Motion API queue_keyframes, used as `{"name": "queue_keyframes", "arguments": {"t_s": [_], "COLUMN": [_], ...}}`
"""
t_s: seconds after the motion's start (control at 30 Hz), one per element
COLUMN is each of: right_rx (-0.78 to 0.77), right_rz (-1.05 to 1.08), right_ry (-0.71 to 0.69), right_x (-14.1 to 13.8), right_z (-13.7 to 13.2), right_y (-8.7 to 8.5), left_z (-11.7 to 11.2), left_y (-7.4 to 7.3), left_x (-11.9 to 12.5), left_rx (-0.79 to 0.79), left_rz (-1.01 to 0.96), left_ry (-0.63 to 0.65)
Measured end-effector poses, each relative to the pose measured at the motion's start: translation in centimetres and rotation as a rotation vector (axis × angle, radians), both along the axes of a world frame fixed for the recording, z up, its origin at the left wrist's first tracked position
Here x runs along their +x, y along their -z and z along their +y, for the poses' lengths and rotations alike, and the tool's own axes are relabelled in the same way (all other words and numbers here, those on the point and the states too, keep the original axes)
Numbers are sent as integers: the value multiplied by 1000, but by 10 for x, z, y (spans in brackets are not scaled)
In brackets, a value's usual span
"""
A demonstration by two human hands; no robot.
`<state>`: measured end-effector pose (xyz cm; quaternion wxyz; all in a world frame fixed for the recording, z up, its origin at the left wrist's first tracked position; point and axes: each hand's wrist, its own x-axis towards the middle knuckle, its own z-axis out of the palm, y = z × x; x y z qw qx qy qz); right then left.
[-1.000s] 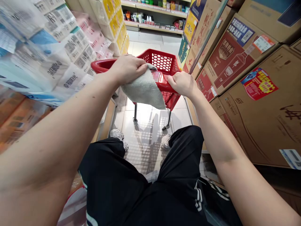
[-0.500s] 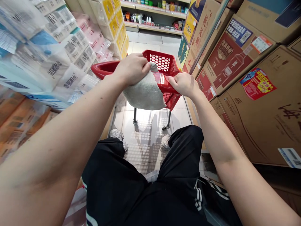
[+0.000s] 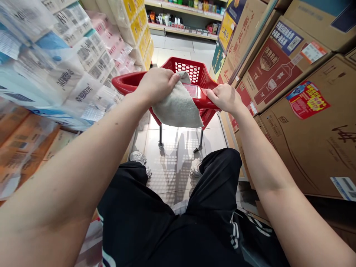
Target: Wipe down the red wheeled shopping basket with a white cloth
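A red shopping cart with a honeycomb-pattern basket stands in front of me on thin metal legs with casters. My left hand is closed over a pale grey cloth, pressing it on the cart's handle. The cloth drapes down below the bar toward me, and its upper corner lies over the handle. Round the right part of the same handle, my right hand is wrapped. The fingertips of both hands are largely hidden from above.
Plastic-wrapped tissue packs are piled along the left. Stacked cardboard cartons line the right side closely. Shelves with small bottles and tubes stand ahead. Tiled floor runs between my feet and under the cart.
My left hand and the cloth have shifted slightly to the right along with the handle. The right hand has moved a little right too, keeping its grip.
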<state>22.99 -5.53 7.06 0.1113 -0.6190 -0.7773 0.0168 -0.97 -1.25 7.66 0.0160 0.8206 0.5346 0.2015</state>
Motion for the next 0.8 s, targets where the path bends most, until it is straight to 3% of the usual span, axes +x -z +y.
{"name": "queue_keyframes", "arguments": {"t_s": [0.1, 0.3, 0.57, 0.67, 0.73, 0.8], "right_rx": [-11, -22, -4, -7, -6, 8], "right_rz": [-1, -3, 15, 15, 13, 21], "right_ry": [-3, -8, -13, -20, -20, -27], "right_x": [-1, -3, -12, -14, -12, -9], "right_z": [-1, -1, 2, 2, 3, 4], "right_y": [-1, -2, -3, -3, -2, 0], "left_z": [11, 21, 25, 15, 0, -17], "left_y": [-5, -10, 0, 4, 5, 5], "left_x": [-3, -7, -28, -32, -31, -29], "left_rx": [-124, -324, -130, 8, 71, 16], "left_rz": [30, -70, -195, -236, -211, -81], "left_ry": [-74, -343, -426, -357, -222, -66]}}
